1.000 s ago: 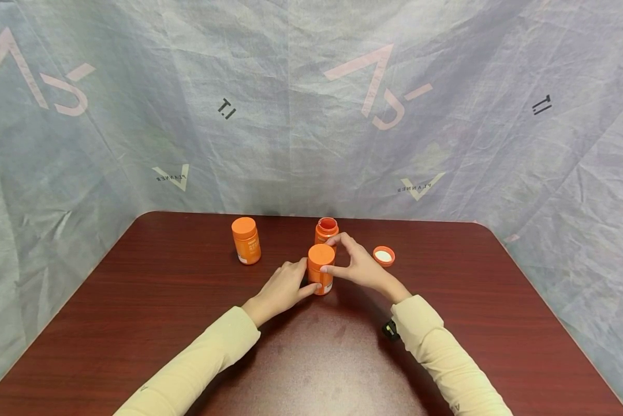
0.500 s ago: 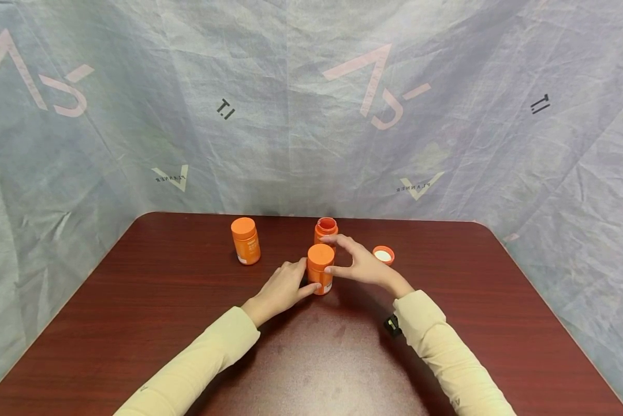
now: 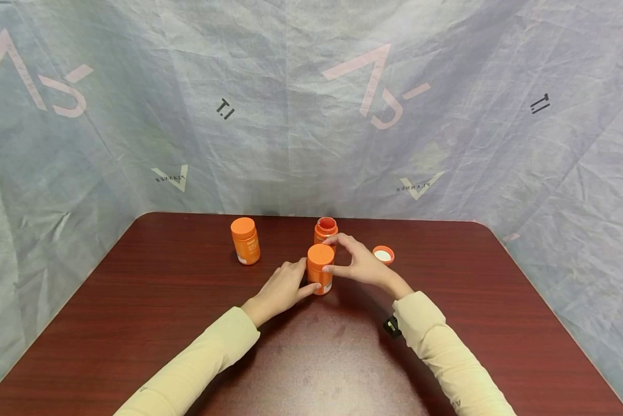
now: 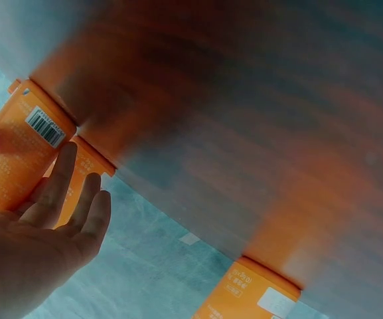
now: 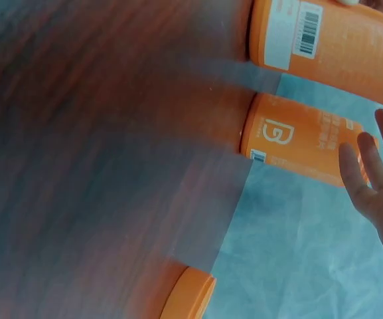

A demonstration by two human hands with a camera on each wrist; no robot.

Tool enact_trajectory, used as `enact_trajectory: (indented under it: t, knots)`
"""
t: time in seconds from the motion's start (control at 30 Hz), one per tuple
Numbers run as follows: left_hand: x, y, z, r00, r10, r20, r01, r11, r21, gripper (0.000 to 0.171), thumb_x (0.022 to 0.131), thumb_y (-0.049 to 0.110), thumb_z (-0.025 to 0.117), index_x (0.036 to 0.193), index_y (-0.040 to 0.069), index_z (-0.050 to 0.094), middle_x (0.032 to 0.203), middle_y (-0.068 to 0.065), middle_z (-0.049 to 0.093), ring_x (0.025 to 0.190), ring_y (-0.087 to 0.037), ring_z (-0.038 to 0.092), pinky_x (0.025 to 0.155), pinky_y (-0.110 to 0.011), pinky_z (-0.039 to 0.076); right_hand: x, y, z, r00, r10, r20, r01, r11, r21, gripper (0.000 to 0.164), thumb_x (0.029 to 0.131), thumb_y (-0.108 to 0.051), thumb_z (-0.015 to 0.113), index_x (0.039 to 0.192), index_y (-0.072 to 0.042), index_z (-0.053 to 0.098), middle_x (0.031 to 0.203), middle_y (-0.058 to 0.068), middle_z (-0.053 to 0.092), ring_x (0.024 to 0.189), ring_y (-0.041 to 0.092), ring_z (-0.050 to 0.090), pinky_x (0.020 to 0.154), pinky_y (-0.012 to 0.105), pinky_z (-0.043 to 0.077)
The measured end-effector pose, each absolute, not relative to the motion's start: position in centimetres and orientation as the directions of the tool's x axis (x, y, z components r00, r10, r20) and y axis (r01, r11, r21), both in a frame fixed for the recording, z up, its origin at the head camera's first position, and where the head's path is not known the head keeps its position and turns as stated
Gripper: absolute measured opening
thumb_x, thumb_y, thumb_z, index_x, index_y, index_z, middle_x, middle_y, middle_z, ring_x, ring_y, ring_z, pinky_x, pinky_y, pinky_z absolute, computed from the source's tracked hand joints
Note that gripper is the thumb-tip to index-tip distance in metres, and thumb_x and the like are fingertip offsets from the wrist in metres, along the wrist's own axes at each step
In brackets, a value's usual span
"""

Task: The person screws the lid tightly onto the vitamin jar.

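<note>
In the head view an orange plastic jar (image 3: 319, 279) stands upright near the table's middle, its orange lid (image 3: 321, 254) on top. My left hand (image 3: 280, 287) grips the jar's body from the left, thumb in front. My right hand (image 3: 362, 266) holds the lid from the right, thumb at its near edge and index finger behind. Straighter fingers of that hand (image 5: 377, 169) show in the right wrist view; its pinch lies out of frame there. Just behind stands an open orange jar (image 3: 325, 227), partly hidden by the front jar and my right hand.
A lidded orange jar (image 3: 246, 242) stands to the left on the dark red wooden table (image 3: 150, 300). To the right, a loose orange lid (image 3: 383, 255) lies with its white inside up. A grey printed cloth (image 3: 290, 115) hangs behind the table.
My right fingers shift slightly around the lid, spreading off its edge half a second ago and closing on it again now. The left hand and the jars keep their places.
</note>
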State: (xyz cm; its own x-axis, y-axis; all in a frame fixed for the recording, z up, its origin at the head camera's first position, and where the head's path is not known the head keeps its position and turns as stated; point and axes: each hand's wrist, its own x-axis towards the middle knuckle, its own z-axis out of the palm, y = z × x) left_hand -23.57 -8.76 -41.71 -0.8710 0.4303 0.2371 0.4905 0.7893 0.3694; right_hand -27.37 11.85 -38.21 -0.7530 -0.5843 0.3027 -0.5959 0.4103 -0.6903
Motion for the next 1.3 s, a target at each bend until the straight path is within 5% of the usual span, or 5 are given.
enact_trajectory:
  t: [0.23,0.6,0.83,1.07,1.3]
  knots:
    - [-23.6,-8.8,-41.7,-0.868,0.432,0.244,0.495,0.789,0.364,0.046,0.085,0.041,0.061,0.116,0.008,0.051,0.099,-0.003,0.063,0.086,-0.025,0.057,0.076,-0.043,0.049,-27.6,11.5,-39.0,-0.762,-0.56,0.326,-0.586,0.38,-0.716,0.05,0.073,-0.019,0.077,0.111,-0.01,0.046,0.106,0.003,0.054,0.103,0.019,0.053,0.091,0.035,0.042]
    - [-23.6,-8.8,-41.7,-0.874,0.432,0.223,0.486,0.789,0.377,0.049,0.085,0.043,0.06,0.119,0.008,0.05,0.102,-0.002,0.062,0.087,-0.025,0.057,0.078,-0.043,0.048,-27.7,11.9,-38.5,-0.74,-0.607,0.288,-0.586,0.373,-0.719,0.061,0.078,-0.021,0.073,0.129,-0.007,0.043,0.13,0.01,0.049,0.116,0.02,0.048,0.097,0.043,0.038]
    - [-23.7,-8.8,-41.8,-0.872,0.432,0.232,0.49,0.785,0.38,0.05,0.085,0.042,0.06,0.12,0.008,0.049,0.103,-0.003,0.062,0.09,-0.026,0.058,0.079,-0.044,0.048,-26.2,11.7,-35.7,-0.713,-0.654,0.25,-0.593,0.374,-0.713,0.056,0.079,-0.006,0.069,0.129,0.003,0.044,0.122,0.016,0.053,0.112,0.03,0.049,0.098,0.044,0.036]
    - [-23.6,-8.9,-41.8,-0.87,0.436,0.231,0.493,0.782,0.381,0.05,0.085,0.042,0.06,0.12,0.008,0.049,0.104,-0.004,0.062,0.091,-0.027,0.059,0.079,-0.045,0.048,-28.1,12.2,-38.0,-0.685,-0.677,0.27,-0.627,0.358,-0.692,0.053,0.081,-0.012,0.069,0.129,-0.009,0.047,0.126,0.006,0.053,0.117,0.023,0.046,0.101,0.049,0.032]
    - [-23.6,-8.8,-41.8,-0.872,0.433,0.227,0.489,0.788,0.374,0.05,0.086,0.043,0.059,0.121,0.008,0.049,0.103,-0.003,0.062,0.091,-0.026,0.058,0.08,-0.045,0.048,-27.6,12.1,-38.3,-0.737,-0.606,0.297,-0.611,0.411,-0.677,0.049,0.078,-0.025,0.073,0.121,-0.017,0.051,0.115,-0.002,0.056,0.11,0.016,0.047,0.096,0.044,0.036]
